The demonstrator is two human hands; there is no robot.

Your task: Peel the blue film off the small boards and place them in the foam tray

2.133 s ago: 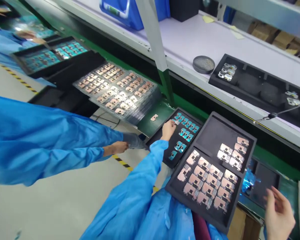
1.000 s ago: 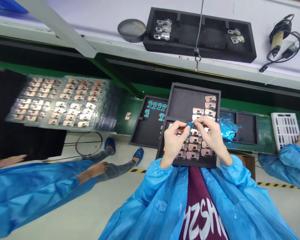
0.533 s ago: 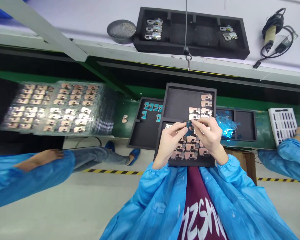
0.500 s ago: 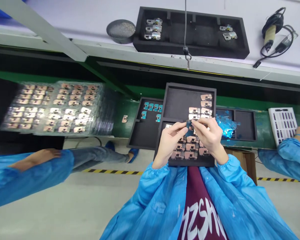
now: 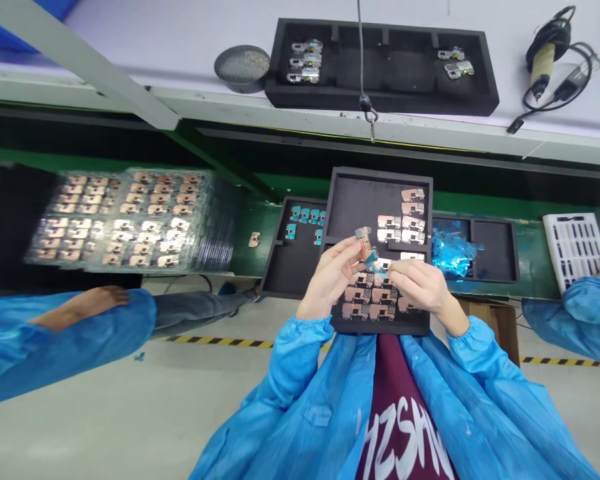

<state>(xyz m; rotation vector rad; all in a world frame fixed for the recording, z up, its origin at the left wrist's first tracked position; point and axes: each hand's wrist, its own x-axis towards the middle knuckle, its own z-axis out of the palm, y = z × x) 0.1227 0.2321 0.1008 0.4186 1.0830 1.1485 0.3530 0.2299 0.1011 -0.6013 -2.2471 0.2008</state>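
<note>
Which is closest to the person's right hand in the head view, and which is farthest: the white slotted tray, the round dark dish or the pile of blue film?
From the right hand:
1. Pile of blue film: just beyond, slightly right.
2. White slotted tray: well to the right.
3. Round dark dish: far ahead, left.

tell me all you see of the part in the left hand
The part is small and metallic-looking: silvery at its far end, coppery pink nearer the left hand, which pinches it at an angle above the black tray. Blue film shows close by; whether it touches the part is unclear. The hand hides its near end.
</note>
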